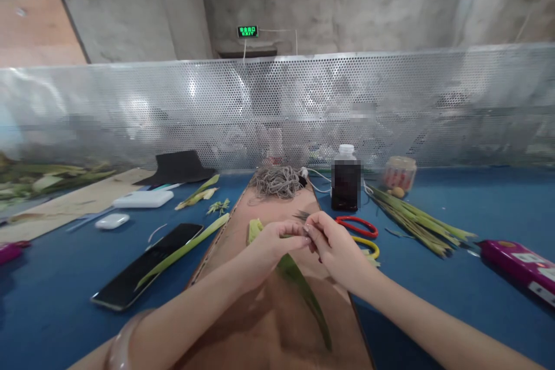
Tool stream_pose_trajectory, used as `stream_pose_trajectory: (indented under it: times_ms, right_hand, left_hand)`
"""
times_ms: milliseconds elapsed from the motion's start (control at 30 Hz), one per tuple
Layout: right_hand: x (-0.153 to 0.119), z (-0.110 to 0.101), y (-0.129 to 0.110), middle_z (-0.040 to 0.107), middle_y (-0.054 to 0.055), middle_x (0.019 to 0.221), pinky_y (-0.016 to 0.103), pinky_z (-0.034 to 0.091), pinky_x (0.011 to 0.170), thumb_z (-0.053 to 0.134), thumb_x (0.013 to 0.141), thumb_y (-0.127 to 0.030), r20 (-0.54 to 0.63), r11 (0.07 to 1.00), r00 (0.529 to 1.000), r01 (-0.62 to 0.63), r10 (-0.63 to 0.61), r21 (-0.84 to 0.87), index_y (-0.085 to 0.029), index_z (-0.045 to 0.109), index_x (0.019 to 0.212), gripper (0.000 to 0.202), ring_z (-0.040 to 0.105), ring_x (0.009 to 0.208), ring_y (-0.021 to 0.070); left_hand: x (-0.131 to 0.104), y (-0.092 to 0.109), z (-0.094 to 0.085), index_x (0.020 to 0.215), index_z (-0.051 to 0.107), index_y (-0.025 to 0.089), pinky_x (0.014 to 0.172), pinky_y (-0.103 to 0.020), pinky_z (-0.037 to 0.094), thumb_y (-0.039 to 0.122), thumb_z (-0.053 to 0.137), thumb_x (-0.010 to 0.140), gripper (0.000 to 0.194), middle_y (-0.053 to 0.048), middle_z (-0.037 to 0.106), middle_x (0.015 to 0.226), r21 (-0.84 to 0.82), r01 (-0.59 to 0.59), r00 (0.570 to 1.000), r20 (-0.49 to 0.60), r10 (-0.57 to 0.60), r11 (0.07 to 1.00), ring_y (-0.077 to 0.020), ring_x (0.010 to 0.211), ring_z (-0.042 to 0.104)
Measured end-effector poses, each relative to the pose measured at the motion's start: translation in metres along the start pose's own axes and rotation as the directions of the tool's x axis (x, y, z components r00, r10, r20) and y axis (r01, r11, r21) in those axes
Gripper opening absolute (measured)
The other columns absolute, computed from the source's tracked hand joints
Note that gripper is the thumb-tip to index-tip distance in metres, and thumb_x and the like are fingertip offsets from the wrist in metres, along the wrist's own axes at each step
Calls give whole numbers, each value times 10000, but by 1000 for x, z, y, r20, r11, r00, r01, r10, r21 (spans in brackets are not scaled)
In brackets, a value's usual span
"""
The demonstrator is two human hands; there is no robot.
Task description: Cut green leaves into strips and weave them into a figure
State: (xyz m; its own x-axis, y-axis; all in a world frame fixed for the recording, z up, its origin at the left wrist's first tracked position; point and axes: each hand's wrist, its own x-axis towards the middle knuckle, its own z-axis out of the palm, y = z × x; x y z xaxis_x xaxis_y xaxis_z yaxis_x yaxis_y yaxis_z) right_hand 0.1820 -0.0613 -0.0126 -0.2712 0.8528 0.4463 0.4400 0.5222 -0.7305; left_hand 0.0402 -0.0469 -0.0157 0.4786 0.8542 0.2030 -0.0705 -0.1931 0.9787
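Note:
My left hand (277, 240) and my right hand (336, 245) meet above a brown cardboard board (247, 324), thumbs and fingers pinched together. What lies between the fingertips is too small and covered to make out. A long green leaf strip (303, 289) comes out from under my left hand and runs down toward me. Whether that hand holds it, I cannot tell. Beyond the left wrist shows a pale green leaf piece (255, 229). Scissors with a red handle loop (359, 225) and a yellow one lie by my right hand, partly covered, their blades pointing left.
Tangled grey string (280, 181) lies at the board's far end. On the left are a phone (147, 269) with a leaf strip across it and a white case (113, 221). To the right stand a dark bottle (346, 185), leaf stalks (416, 219) and a magenta device (518, 266).

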Motion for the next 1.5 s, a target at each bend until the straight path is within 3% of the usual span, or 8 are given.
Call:
stream_pose_trajectory:
  times_ms: [167, 400, 667, 867, 1033, 1300, 1500]
  right_hand:
    - [-1, 1, 1, 447, -38, 544, 202, 335, 444, 341, 868, -226, 0, 1000, 1000, 15, -15, 0, -190, 402, 712, 171, 407, 465, 92]
    - [-2, -1, -3, 475, -20, 573, 223, 353, 494, 339, 863, -201, -10, 997, 1000, 25, -25, -75, -190, 409, 725, 155, 435, 509, 111]
    - [-3, 0, -1, 390, -53, 558, 201, 307, 428, 342, 864, -197, -32, 999, 999, -12, 11, -29, -199, 394, 760, 115, 365, 440, 89]
    - [-3, 0, 0, 414, -31, 632, 214, 357, 471, 342, 863, -195, -76, 999, 996, 36, -38, -26, -192, 395, 762, 114, 401, 482, 90]
    - [-4, -1, 0, 420, -41, 580, 210, 355, 450, 355, 864, -220, -92, 1000, 996, -23, 22, -11, -191, 426, 764, 125, 417, 453, 89]
    - [-3, -3, 0, 421, -47, 560, 201, 344, 419, 373, 850, -220, -95, 1000, 995, -13, 13, -5, -194, 436, 760, 112, 411, 430, 84]
    - [-3, -3, -2, 423, -49, 547, 197, 342, 413, 382, 844, -210, -98, 1000, 995, 1, -1, -2, -189, 442, 754, 109, 412, 425, 82]
  left_hand:
    - [-1, 2, 1, 667, 620, 152, 802, -281, 409, 170, 533, 695, 93, -29, 640, 741, 19, -18, 1000, 18, 17, 1000, -171, 799, 560]
    - [-4, 12, 1, 723, 629, 157, 774, -277, 400, 218, 538, 716, 110, -29, 638, 794, 293, -36, 998, -29, 47, 955, -175, 812, 547]
    - [-2, 3, -2, 783, 643, 170, 816, -275, 365, 210, 590, 704, 104, -19, 636, 835, -9, -21, 1000, 16, 21, 1000, -162, 862, 537]
    - [-6, 12, 0, 789, 646, 170, 802, -272, 349, 188, 574, 699, 116, -10, 629, 810, -27, 55, 998, -15, -55, 998, -155, 830, 528]
    - [-5, 12, -1, 808, 631, 159, 785, -277, 346, 178, 560, 697, 133, -23, 619, 855, -53, 65, 997, -25, -66, 996, -163, 844, 506]
    - [-8, 14, 1, 788, 614, 183, 853, -323, 355, 202, 545, 723, 97, -22, 611, 865, 51, 23, 998, -65, -20, 998, -192, 919, 521]
    - [-8, 12, 0, 765, 586, 181, 772, -306, 406, 206, 551, 734, 52, -23, 591, 842, 291, -58, 982, -154, 106, 955, -168, 829, 547]
